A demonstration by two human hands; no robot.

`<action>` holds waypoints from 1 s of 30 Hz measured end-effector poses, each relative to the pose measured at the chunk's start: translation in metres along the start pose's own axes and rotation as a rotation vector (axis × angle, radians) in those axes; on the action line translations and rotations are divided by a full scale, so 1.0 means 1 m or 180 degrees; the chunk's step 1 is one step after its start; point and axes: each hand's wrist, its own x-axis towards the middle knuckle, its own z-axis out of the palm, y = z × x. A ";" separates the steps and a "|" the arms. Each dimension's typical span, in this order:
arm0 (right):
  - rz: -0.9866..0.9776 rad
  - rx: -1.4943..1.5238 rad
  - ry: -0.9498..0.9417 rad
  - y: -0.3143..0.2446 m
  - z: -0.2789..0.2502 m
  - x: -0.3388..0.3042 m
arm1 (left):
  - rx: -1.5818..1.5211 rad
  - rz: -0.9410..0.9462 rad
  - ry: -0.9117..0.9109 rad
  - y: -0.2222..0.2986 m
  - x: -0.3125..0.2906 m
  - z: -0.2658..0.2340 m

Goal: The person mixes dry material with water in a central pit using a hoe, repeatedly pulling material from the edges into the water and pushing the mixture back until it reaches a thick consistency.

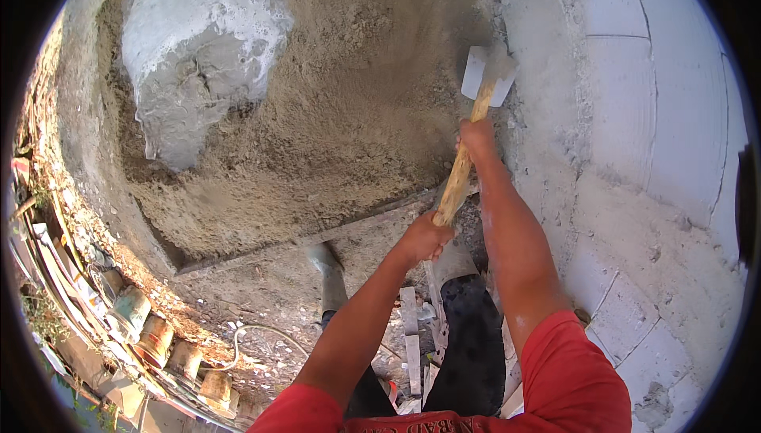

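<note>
A shovel with a wooden handle slants up and to the right in front of me. Its pale metal blade rests at the right edge of a brown sand and mortar heap, with some grey material on it. My left hand is closed round the lower part of the handle. Higher up, close to the blade, my right hand wraps round the same handle. Wet grey cement slurry pools in the heap at the upper left.
A white block wall runs along the right. A thin raised edge borders the mix near my boots. Several dirty buckets stand at the lower left beside a hose and planks. A narrow board lies between my legs.
</note>
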 end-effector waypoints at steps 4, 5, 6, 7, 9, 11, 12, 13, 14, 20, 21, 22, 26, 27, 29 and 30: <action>0.0062 -0.0633 -0.0427 -0.031 0.061 0.042 | -0.0697 -0.0213 -0.0148 0.062 0.006 -0.040; 0.0153 -0.0538 -0.0477 -0.030 0.075 0.045 | -0.0793 -0.0385 -0.0027 0.079 -0.003 -0.047; 0.0265 -0.0358 -0.0529 -0.032 0.089 0.044 | -0.0908 -0.0573 0.0111 0.092 -0.018 -0.054; 0.0392 -0.0115 -0.0572 -0.034 0.100 0.041 | -0.0822 -0.0559 0.0181 0.109 -0.034 -0.060; 0.0591 0.0493 -0.0714 -0.055 0.121 0.021 | -0.0706 -0.0575 0.0271 0.140 -0.077 -0.081; 0.0630 0.1104 -0.1074 -0.096 0.150 -0.037 | -0.0677 -0.0651 0.0444 0.167 -0.142 -0.113; 0.0627 0.1379 -0.1258 -0.120 0.157 -0.069 | -0.0564 -0.0579 0.0503 0.185 -0.171 -0.122; 0.0599 0.1665 -0.1433 -0.144 0.159 -0.098 | -0.0442 -0.0510 0.0552 0.204 -0.201 -0.127; 0.0609 0.1807 -0.1411 -0.156 0.155 -0.121 | -0.0349 -0.0486 0.0555 0.214 -0.225 -0.128; 0.0244 0.2355 -0.1356 -0.240 0.155 -0.276 | -0.0216 -0.0229 0.0732 0.238 -0.381 -0.147; 0.0014 0.2319 -0.1454 -0.245 0.156 -0.304 | -0.0314 -0.0261 0.0627 0.232 -0.401 -0.160; -0.0051 0.2201 -0.1617 -0.241 0.165 -0.316 | -0.0229 -0.0309 0.0668 0.224 -0.416 -0.167; 0.0125 0.2911 -0.2089 -0.192 0.145 -0.386 | 0.0397 -0.0538 0.1099 0.145 -0.432 -0.169; 0.0247 0.3125 -0.2011 -0.166 0.132 -0.389 | 0.1056 -0.0667 0.1003 0.120 -0.421 -0.167; 0.0316 0.3295 -0.1776 -0.107 0.108 -0.367 | 0.1517 -0.0618 0.1009 0.068 -0.379 -0.140; 0.0315 0.3263 -0.1626 -0.075 0.097 -0.348 | 0.1410 -0.0613 0.0996 0.036 -0.350 -0.124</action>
